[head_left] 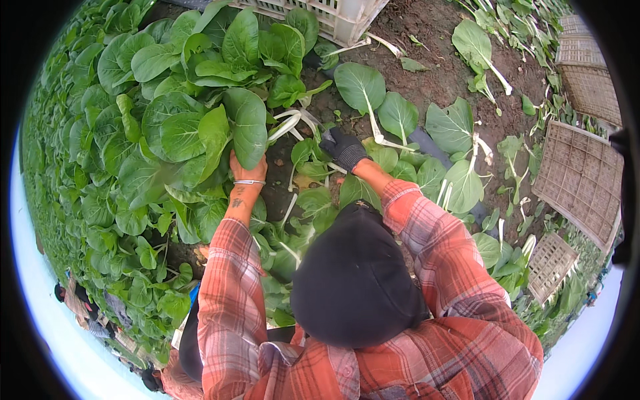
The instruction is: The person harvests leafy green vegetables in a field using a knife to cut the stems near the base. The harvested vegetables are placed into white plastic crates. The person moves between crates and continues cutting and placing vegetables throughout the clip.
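Observation:
My bare left hand (248,169), with a metal bracelet at the wrist, is at the base of a leafy green plant (205,132), apparently bok choy. Broad leaves cover its fingers, which seem closed around the plant. Pale thick stalks (289,124) stick out to the right of these leaves, close to the soil. In a black knit glove, my right hand (344,149) is curled low over the ground, just right of the stalks. A thin grey strip (312,119), apparently a knife blade, points from the glove towards them. Its handle is hidden inside the fist.
Dense rows of greens (100,200) fill the left side. A pale plastic crate (345,20) stands ahead, with more crates (580,180) at right. Cut leaves (360,87) litter the soil (415,30). Beneath me is a black cap (355,280). Other people (82,305) are at lower left.

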The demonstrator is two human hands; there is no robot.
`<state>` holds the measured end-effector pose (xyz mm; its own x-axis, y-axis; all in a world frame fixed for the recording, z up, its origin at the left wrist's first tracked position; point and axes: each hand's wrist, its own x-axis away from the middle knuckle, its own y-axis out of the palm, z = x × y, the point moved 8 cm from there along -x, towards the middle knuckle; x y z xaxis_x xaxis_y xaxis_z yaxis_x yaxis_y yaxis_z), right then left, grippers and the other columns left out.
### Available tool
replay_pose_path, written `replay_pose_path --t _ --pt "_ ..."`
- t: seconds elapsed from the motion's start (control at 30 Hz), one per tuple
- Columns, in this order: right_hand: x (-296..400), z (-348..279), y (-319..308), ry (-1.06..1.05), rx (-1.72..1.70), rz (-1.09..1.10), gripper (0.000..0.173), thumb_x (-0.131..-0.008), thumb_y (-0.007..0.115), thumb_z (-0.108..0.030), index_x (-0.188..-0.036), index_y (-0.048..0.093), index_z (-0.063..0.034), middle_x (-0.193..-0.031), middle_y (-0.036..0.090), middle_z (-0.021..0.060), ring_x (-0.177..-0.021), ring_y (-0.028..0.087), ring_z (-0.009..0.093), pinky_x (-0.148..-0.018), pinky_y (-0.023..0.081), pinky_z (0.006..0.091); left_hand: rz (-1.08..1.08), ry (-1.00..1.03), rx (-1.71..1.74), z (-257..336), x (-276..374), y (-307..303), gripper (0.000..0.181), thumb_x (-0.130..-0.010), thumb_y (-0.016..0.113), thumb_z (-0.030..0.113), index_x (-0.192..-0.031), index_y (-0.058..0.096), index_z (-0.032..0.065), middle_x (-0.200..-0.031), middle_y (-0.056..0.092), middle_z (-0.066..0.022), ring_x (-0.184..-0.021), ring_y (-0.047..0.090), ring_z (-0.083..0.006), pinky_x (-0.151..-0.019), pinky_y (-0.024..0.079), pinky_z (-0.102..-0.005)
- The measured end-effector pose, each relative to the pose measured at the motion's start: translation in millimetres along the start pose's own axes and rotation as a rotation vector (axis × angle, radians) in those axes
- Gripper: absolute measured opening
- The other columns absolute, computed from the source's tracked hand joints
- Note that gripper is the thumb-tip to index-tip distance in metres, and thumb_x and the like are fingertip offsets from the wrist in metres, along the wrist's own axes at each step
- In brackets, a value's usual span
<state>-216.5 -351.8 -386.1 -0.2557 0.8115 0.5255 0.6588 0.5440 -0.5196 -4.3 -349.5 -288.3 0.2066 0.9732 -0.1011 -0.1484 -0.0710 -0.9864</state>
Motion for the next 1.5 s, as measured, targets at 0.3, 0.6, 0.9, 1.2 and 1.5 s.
replay_pose_path --t 0.3,0.6,0.9,1.2,1.5 --pt "-10 -19 -8 -0.080 0.234 -0.212 0.052 -0.078 0.047 -0.048 -0.107 0.048 -0.0043 -0.094 0.058 0.0241 -0.087 0.056 0.039 -0.076 0.043 0.0447 -0.076 0.002 0.055 4 0 -4 0.022 -0.076 0.050 0.011 -0.095 0.062 0.0109 -0.084 0.059 -0.0150 -0.078 0.054 -0.0337 -0.070 0.044 -0.0414" --pt "102 -12 -117 -0.145 -1.073 0.128 0.046 -0.077 0.061 -0.012 -0.117 0.040 -0.0011 -0.091 0.059 0.0108 -0.047 0.046 0.007 -0.042 0.040 0.0210 -0.751 -0.450 1.455 94 14 -43 0.032 -0.083 0.055 0.016 -0.110 0.054 -0.0009 -0.093 0.058 0.0015 -0.082 0.049 -0.0052 -0.076 0.041 -0.0223" --pt "89 -71 -137 -0.274 -1.466 0.147 0.044 -0.076 0.058 -0.006 -0.116 0.040 -0.0026 -0.085 0.063 0.0113 -0.047 0.046 0.006 -0.041 0.038 0.0178 -0.148 -0.304 0.652 114 10 -106 0.054 -0.071 0.068 0.028 -0.114 0.049 0.0005 -0.104 0.054 -0.0127 -0.096 0.054 -0.0250 -0.082 0.044 -0.0349" --pt "93 -27 -90 0.052 -1.057 0.360 0.036 -0.081 0.059 -0.015 -0.110 0.044 0.0009 -0.063 0.056 0.0021 -0.038 0.042 0.007 -0.036 0.033 0.0214 -0.512 -0.096 0.413 126 -31 -35 0.030 -0.065 0.062 0.003 -0.092 0.048 0.0022 -0.091 0.058 -0.0164 -0.079 0.058 -0.0300 -0.064 0.046 -0.0397" --pt "31 -53 10 -0.175 -0.265 0.025 0.058 -0.081 0.054 -0.041 -0.117 0.043 0.0020 -0.085 0.059 0.0239 -0.076 0.059 0.036 -0.066 0.046 0.0395 -0.108 0.221 -0.449 -19 -28 -61 0.012 -0.067 0.054 0.008 -0.072 0.060 -0.0010 -0.097 0.050 -0.0191 -0.101 0.043 -0.0340 -0.093 0.031 -0.0424"
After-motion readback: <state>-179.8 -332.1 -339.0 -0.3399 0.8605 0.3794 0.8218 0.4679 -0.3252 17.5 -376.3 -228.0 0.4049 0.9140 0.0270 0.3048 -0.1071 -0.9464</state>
